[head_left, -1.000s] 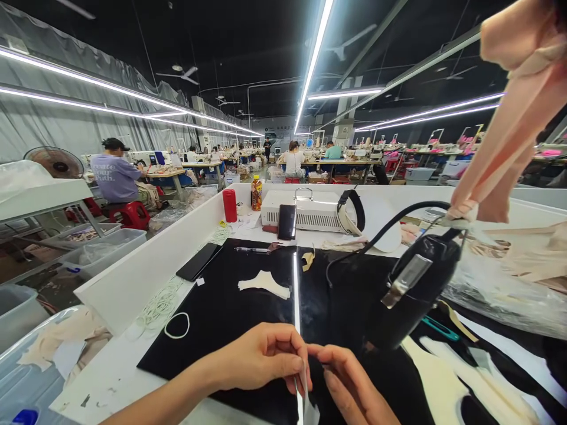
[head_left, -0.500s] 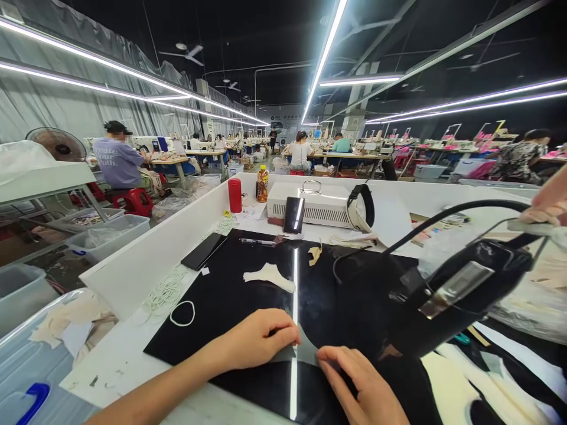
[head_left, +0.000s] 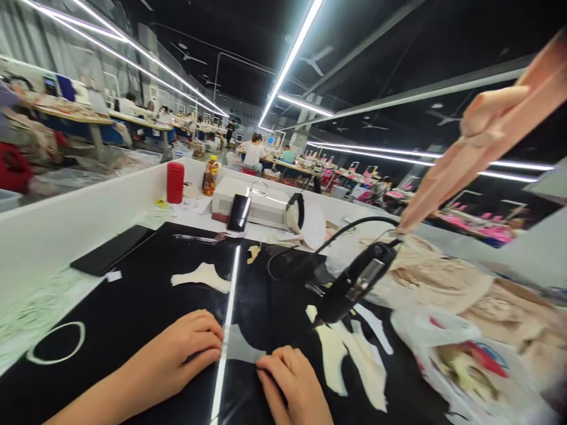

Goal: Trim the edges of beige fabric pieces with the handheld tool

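A small curved piece of translucent grey sheet [head_left: 243, 344] lies low over the black table surface [head_left: 274, 307]. My left hand [head_left: 186, 348] is closed on its left end, fingertips together. At its right end my right hand [head_left: 295, 381] pinches the corner between thumb and fingers. Beyond them lies a cream cut piece [head_left: 204, 276] of similar curved outline. To the right, a black corded hand tool [head_left: 357, 283] hangs tilted from a pink fabric strip [head_left: 469, 147]. Several cream cut pieces [head_left: 332, 357] lie partly beneath it.
A white elastic loop [head_left: 57, 342] and a black flat case [head_left: 113, 251] lie at left. Behind stand a red container [head_left: 175, 183], a drink bottle [head_left: 209, 176], a phone [head_left: 239, 212] and a white box [head_left: 252, 198]. A plastic bag [head_left: 478, 360] and beige fabric [head_left: 443, 277] fill the right.
The view has swung to the right and tilted, bringing the plastic bag and beige fabric into sight. Both hands still hold the grey piece, and more of it shows between them.
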`<state>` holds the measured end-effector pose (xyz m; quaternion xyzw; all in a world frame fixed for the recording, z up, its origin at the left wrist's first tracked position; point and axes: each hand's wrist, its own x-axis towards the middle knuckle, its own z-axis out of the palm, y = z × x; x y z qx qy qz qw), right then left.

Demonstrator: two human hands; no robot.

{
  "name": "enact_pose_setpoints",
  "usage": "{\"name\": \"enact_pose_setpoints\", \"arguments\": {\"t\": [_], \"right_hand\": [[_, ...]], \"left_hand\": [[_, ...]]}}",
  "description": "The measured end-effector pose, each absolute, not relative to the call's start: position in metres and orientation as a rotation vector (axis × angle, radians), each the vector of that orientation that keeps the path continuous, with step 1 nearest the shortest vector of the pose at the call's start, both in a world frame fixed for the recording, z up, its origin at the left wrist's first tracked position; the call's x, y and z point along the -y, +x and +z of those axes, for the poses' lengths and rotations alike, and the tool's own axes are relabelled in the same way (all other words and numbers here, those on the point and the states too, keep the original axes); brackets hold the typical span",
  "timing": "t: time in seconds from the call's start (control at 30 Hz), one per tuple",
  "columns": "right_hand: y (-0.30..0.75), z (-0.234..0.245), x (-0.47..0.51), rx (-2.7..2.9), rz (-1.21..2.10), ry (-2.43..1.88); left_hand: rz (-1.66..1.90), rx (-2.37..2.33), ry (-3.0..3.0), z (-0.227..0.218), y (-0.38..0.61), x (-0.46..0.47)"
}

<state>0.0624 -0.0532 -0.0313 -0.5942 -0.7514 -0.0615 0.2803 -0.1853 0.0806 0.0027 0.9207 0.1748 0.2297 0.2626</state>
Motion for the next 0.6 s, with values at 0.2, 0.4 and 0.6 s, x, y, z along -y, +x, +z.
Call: {"name": "enact_pose_setpoints", "arguments": {"t": [0.2,0.4,0.6], "right_hand": [[0.134,-0.015,0.101,1.786,-0.337,-1.798],[0.211,-0.001,0.118,1.561,-0.539,-1.99],[0.211,-0.005,0.11,1.633,-0.568,-2.061]], "left_hand": [[0.736,-0.481,2.598,-0.01,-0.189,-0.084],[0.859,-0.499,2.646,-0.026,-0.189,-0.092],[0.902,-0.494,2.641,-0.027,-0.191,-0.094]]}}
